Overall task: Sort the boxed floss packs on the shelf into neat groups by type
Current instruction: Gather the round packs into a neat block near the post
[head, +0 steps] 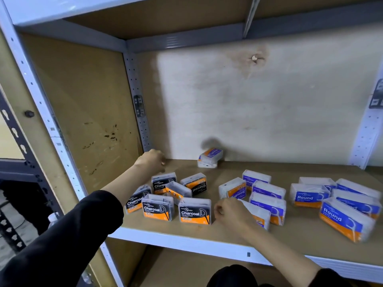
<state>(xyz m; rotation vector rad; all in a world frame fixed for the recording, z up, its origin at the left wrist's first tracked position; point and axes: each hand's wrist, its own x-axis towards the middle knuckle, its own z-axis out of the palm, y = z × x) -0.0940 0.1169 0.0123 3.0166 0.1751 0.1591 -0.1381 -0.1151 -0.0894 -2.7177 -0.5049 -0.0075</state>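
Right hand point(230, 212) clasps tipped Smooth pack point(258, 216) at shelf point(186, 235) front, centre; stand it upright, label forward, beside purple neighbours point(268, 206). Left hand point(152, 160) curled near back corner, grasp unclear

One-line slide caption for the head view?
Head view: left hand at the back of the shelf, right hand holding a purple pack between black Charcoal packs and blue Round packs.

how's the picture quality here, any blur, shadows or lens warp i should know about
Head view: wide-angle warp splays the shelf uprights. Head view: the left hand is motion-blurred, its grip unreadable. Head view: soft shadow darkens the left strip of the back panel and hangs above the stacked packs. Head view: Charcoal packs read sharp, without glare.
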